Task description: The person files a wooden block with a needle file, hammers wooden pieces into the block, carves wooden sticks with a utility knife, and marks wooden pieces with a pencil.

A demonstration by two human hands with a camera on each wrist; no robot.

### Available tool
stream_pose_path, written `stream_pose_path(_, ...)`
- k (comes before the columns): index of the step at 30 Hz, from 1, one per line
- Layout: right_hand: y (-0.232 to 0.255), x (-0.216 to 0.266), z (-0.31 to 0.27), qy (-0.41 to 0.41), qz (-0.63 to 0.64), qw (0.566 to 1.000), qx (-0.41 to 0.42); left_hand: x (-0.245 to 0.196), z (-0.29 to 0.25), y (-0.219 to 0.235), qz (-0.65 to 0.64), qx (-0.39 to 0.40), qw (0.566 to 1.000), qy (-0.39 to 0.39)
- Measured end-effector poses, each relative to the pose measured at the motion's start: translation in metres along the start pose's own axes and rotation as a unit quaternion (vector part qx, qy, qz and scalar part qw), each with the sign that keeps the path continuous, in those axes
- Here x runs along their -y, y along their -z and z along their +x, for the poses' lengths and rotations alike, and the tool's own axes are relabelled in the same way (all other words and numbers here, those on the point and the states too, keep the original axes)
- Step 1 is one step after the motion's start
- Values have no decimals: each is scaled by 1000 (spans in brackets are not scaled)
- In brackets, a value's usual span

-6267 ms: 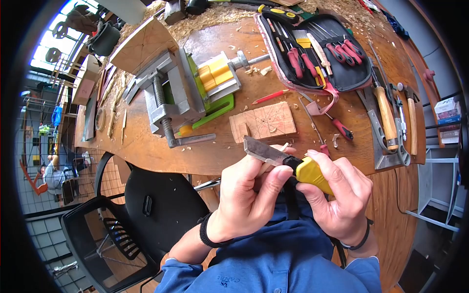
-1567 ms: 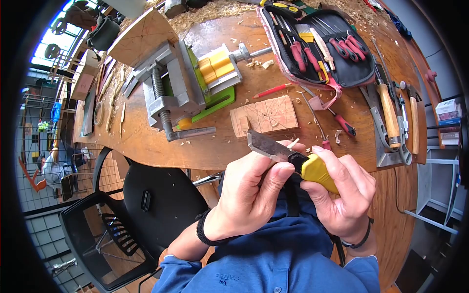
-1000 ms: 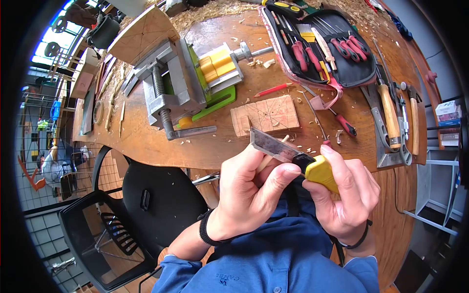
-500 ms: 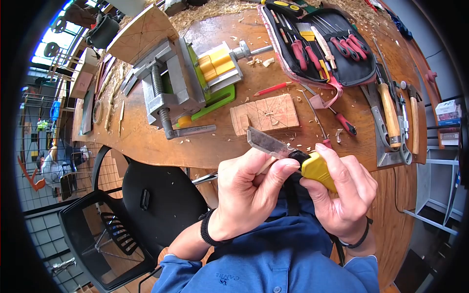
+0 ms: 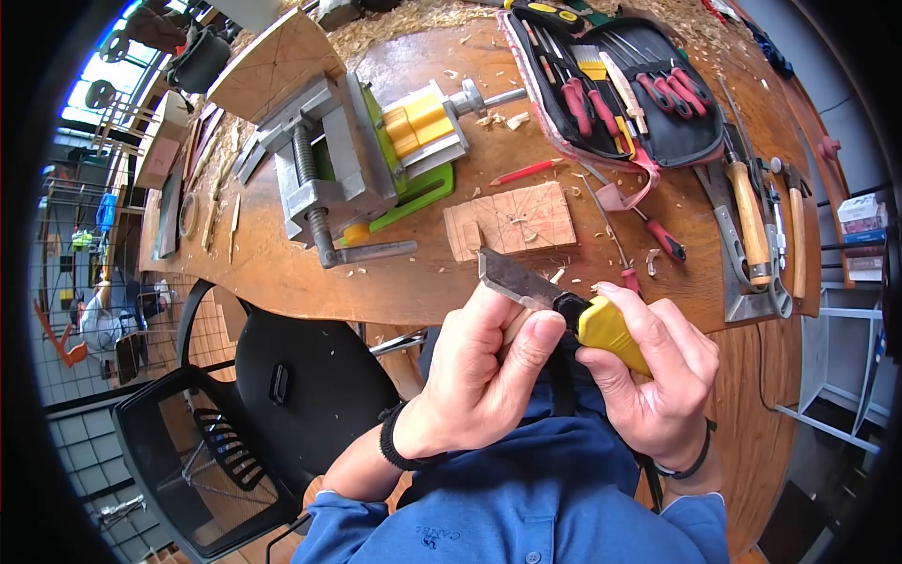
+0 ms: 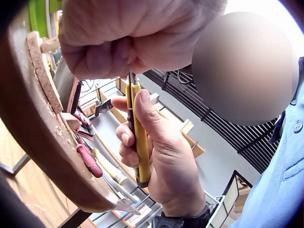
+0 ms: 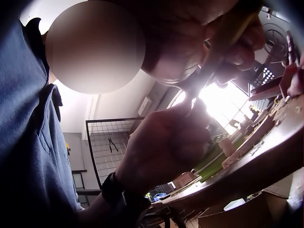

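Note:
My right hand [image 5: 662, 367] grips the yellow handle of a utility knife [image 5: 613, 333], its wide blade pointing left. In my left hand [image 5: 474, 371] a thin pale wooden stick [image 5: 516, 324] is pinched, mostly covered by the fingers and the blade. The left thumb lies right at the lower edge of the blade, near the black collar of the knife. Seen from the left wrist, the right fingers wrap the knife handle [image 6: 141, 142] below the left hand [image 6: 133, 42]. Dark in the right wrist view, the left hand [image 7: 164, 137] meets the blade end.
Beyond the hands, a marked wooden block [image 5: 512, 221] lies on the table [image 5: 395, 301] among shavings. A drill-press vise [image 5: 334, 179] stands left, a tool pouch [image 5: 676, 136] at the back right. A red pencil [image 5: 526, 171], chisels and a hammer [image 5: 796, 235] lie around.
The knife has slid slightly back and forth over the stick, with the left thumb shifting beside it. The stick's far end, plain beyond the blade a second ago, is now mostly hidden.

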State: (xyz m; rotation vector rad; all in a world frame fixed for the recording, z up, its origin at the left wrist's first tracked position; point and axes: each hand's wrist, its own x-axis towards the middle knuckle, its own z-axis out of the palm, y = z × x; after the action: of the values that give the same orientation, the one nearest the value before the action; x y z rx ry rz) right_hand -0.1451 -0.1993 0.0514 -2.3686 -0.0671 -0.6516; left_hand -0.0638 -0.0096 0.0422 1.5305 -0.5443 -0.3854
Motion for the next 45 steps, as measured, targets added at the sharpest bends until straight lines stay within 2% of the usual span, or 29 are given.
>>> stream_pose_path(1,0,0,0,-2,5,1000,6,3,0,-1,0,0,1000,1)
stream_pose_path(3,0,-1,1,-3,11,1000,12,8,1,-2,17,-6,998,-58)
stream_pose_path(6,0,-2,1,2,8,1000,15,0,2,0,63,-4,997,-40)
stream_pose_path(13,2,-1,1,8,-10,1000,21,0,1,-2,67,-12,997,-39)
stream_pose_path(15,3,-1,1,15,-28,999,19,5,0,-5,76,-57,994,-48)
stream_pose_path(16,3,-2,0,24,-44,999,13,2,0,-5,76,-57,994,-49)
stream_pose_path(17,2,-3,-1,34,-61,998,7,-3,0,-3,95,-43,994,-13)
stream_pose_path(18,2,-4,0,26,-61,998,-23,-6,0,0,113,-29,993,23)
stream_pose_path(21,8,-13,4,-12,-58,991,-120,-9,2,8,115,13,992,45)
stream_pose_path(23,20,-21,7,-57,-93,985,-130,-3,2,9,91,12,996,17)
stream_pose_path(25,26,-32,6,-93,-130,979,-130,-5,-1,6,-5,-28,996,89)
stream_pose_path(26,27,-38,4,-122,-114,977,-134,-6,-3,12,-29,-2,991,128)
stream_pose_path(27,30,-46,-2,-155,-102,975,-122,-6,-3,13,-31,-5,992,126)
stream_pose_path(29,36,-55,-8,-178,-179,962,-105,-4,-3,13,-108,-16,980,165)
stream_pose_path(30,36,-58,-8,-174,-179,963,-103,-3,-2,13,-110,-20,980,164)
stream_pose_path(32,36,-61,-10,-223,-204,950,-83,5,0,13,-207,-2,964,168)
stream_pose_path(34,33,-61,-6,-199,-202,957,-68,14,2,16,-285,34,944,161)
stream_pose_path(36,30,-60,-1,-153,-224,962,-44,14,2,15,-282,31,946,159)
stream_pose_path(41,20,-63,1,-147,-229,961,-40,12,4,15,-297,44,941,153)
stream_pose_path(43,23,-50,4,-98,-238,965,-52,11,4,12,-310,39,938,151)
stream_pose_path(44,24,-42,4,-55,-202,976,-58,11,5,12,-313,36,938,148)
stream_pose_path(45,24,-29,6,14,-156,986,-53,10,6,11,-322,42,929,177)
